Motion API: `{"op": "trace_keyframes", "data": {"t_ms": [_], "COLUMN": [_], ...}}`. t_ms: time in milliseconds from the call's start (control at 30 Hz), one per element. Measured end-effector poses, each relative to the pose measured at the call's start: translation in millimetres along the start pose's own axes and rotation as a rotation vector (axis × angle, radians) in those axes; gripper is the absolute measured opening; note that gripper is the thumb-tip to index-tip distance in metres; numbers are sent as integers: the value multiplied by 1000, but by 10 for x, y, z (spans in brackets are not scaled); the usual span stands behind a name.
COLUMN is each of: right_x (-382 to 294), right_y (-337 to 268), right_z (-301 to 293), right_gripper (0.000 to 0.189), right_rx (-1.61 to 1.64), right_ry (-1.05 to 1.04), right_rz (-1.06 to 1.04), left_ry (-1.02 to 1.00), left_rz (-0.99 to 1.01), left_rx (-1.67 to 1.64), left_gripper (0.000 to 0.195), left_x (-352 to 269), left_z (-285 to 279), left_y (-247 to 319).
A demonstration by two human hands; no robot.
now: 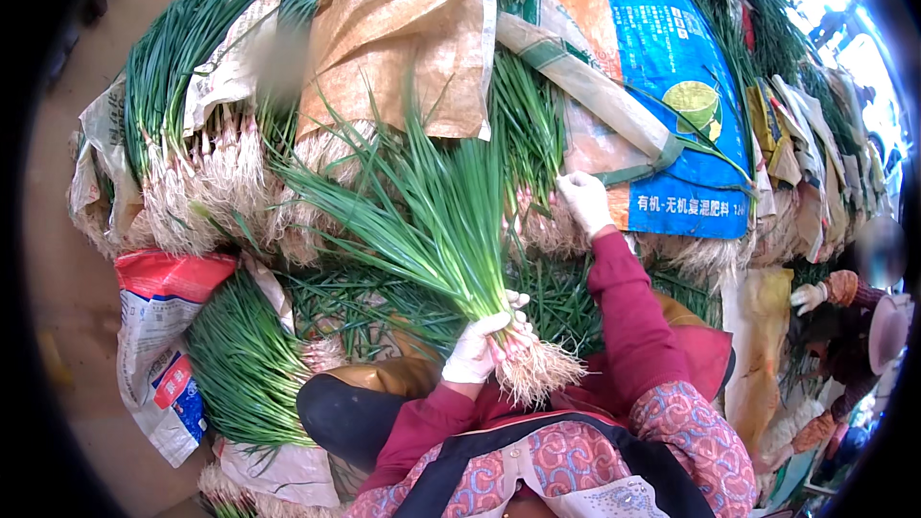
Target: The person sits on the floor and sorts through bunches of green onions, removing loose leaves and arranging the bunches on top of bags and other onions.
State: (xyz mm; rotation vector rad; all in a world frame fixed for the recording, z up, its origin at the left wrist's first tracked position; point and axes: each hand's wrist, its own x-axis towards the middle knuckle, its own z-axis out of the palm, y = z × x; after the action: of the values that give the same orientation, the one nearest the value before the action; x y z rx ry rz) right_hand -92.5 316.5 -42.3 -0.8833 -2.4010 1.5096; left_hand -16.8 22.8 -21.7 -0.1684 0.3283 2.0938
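Observation:
My left hand (476, 354), in a white glove, is closed around the lower stems of a bunch of green garlic plants (453, 230), just above their pale roots. The leaves fan up and to the left. My right hand (584, 201), gloved in white, reaches forward to a row of similar plants (531, 122) with pinkish bulbs. Its fingertips are at the right side of that row, beside a folded woven sack; whether they pinch a stem cannot be told.
A brown woven sack (403, 43) and a blue printed sack (669, 101) cover the piled plants. At left lie another bundle (245, 360) and a red-and-white sack (162, 345). Loose leaves (360, 309) litter the ground before my knees. A co-worker (849, 331) is at the far right.

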Motion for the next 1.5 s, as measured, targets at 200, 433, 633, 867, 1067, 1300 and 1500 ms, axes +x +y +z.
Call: {"op": "trace_keyframes", "data": {"t_ms": [200, 433, 633, 867, 1067, 1300, 1500], "right_x": [-1469, -2003, -1743, -1796, -1760, -1772, -1722], "right_y": [-488, -343, -526, 16, 120, -488, 78], "right_z": [17, 126, 337, 582, 484, 498, 486], "right_gripper": [19, 26, 23, 16, 31, 19, 30], "right_rx": [291, -274, 118, 515, 125, 739, -424], "right_ry": [-367, -243, -408, -182, -769, -533, -298], "right_rz": [174, -52, 44, 349, 342, 253, -45], "left_ry": [27, 146, 241, 76, 95, 80, 3], "left_rz": [41, -1, -56, 22, 20, 34, 26], "left_rx": [-40, 179, 181, -2, -58, -40, -59], "left_gripper": [36, 31, 29, 26, 28, 30, 31], "left_x": [-26, -52, -56, -174, -250, -255, -236], "left_z": [20, -71, -123, -126, -80, -24, 8], "left_y": [4, -29, -76, -66, -41, -31, -35]}}
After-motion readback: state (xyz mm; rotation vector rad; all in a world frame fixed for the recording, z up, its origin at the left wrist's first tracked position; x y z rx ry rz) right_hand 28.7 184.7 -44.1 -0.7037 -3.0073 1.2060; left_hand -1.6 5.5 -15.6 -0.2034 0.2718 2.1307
